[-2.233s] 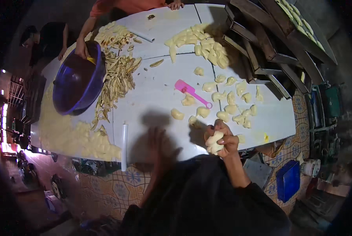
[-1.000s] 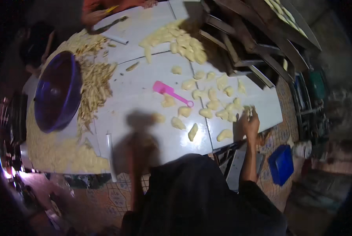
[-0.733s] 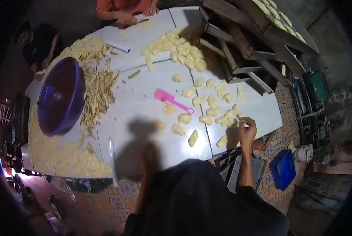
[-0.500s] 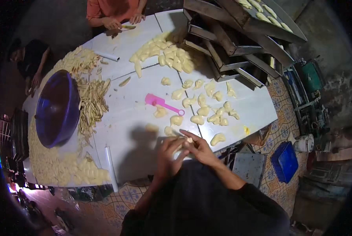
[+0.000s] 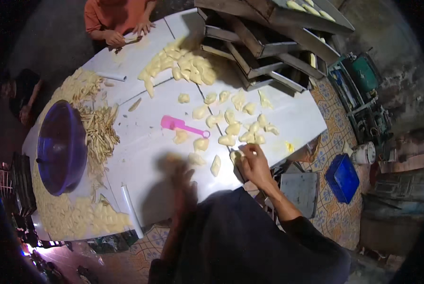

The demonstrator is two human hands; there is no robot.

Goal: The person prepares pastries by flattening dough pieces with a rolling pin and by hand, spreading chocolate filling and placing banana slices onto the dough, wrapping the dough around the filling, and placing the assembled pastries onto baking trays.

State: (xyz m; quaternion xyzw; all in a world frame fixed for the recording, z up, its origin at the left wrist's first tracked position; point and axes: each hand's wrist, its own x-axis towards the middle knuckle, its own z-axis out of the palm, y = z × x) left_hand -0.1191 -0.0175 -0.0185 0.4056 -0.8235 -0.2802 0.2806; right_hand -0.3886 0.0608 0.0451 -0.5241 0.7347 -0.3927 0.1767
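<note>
The soft, pale yellow lump of dough (image 5: 234,157) sits on the white, shiny bench (image 5: 297,120), right by the fingers of your right hand (image 5: 256,165). Those fingers are curled in, and a tiny pale bit shows between them. I can't tell if they pinch the lump or just touch it. Your left hand (image 5: 186,189) is dark and a bit blurry, with its fingers spread apart. Between your two hands, just past your fingers, lies a long yellow dough piece (image 5: 215,165). More dough lumps (image 5: 232,128) lie just beyond your right fingers. The pink plastic scoop (image 5: 186,127) is past your left fingers. Farther left of those fingers stands the big, round purple bowl (image 5: 81,158).
</note>
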